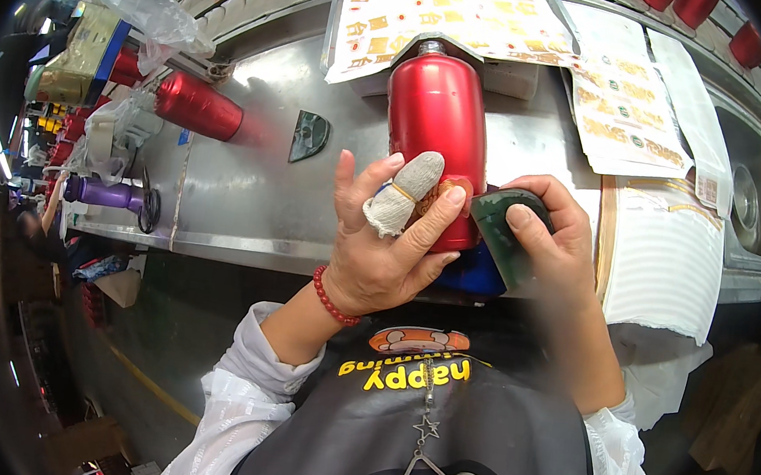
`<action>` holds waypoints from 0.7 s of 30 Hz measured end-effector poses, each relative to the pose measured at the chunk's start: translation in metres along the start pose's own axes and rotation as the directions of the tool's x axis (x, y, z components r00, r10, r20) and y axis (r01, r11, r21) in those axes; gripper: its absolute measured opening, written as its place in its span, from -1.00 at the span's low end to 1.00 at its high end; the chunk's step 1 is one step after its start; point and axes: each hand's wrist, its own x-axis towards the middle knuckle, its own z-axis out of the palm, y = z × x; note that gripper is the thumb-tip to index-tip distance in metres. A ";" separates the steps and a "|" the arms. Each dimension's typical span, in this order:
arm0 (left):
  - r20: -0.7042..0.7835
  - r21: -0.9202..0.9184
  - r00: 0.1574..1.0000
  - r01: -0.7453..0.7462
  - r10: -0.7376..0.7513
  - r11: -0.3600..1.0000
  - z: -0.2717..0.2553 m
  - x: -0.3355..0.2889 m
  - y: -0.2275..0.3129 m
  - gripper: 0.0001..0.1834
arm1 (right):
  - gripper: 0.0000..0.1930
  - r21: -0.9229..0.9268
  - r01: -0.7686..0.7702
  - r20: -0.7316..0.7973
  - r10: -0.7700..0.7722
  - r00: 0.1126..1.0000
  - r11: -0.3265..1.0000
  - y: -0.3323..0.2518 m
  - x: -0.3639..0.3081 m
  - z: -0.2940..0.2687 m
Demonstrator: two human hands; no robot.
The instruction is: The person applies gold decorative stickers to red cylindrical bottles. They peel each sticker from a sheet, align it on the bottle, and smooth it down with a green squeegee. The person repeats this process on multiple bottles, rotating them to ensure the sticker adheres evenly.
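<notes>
A glossy red metal bottle point(438, 114) lies with its neck pointing away, its neck end on a dark rest. My left hand point(388, 252) grips its near end, index finger against a small orange-gold decal point(457, 188) and thumb low by the base. A grey-white cloth finger cover point(404, 194), held by a rubber band, sits on one finger of that hand. My right hand point(558, 242) is closed around a dark green, flat scraper point(506, 232), its edge right beside the decal. Something blue point(474, 271) shows partly under the bottle.
Another green scraper point(310, 135) lies on the metal bench point(265, 188). Further left are a red bottle point(197, 107) and a purple bottle point(107, 195). Printed decal sheets point(460, 14) lie at the back, with more sheets point(630, 115) and a white paper stack point(661, 258) before a sink point(751, 198).
</notes>
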 end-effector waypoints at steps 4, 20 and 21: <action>0.003 -0.001 1.000 -0.017 0.017 1.000 0.000 0.001 -0.001 -0.46 | -0.78 -0.038 0.020 -0.026 -0.021 0.999 0.999 0.006 -0.001 -0.004; 0.056 0.030 0.998 -0.038 0.037 0.999 -0.005 0.003 -0.006 -0.34 | -0.78 -0.029 -0.002 -0.021 0.001 1.000 1.000 0.010 -0.001 -0.002; 0.060 0.031 0.997 -0.045 0.043 0.999 -0.006 0.002 -0.007 -0.35 | -0.78 -0.025 -0.006 -0.024 0.005 1.000 1.000 0.010 -0.001 -0.002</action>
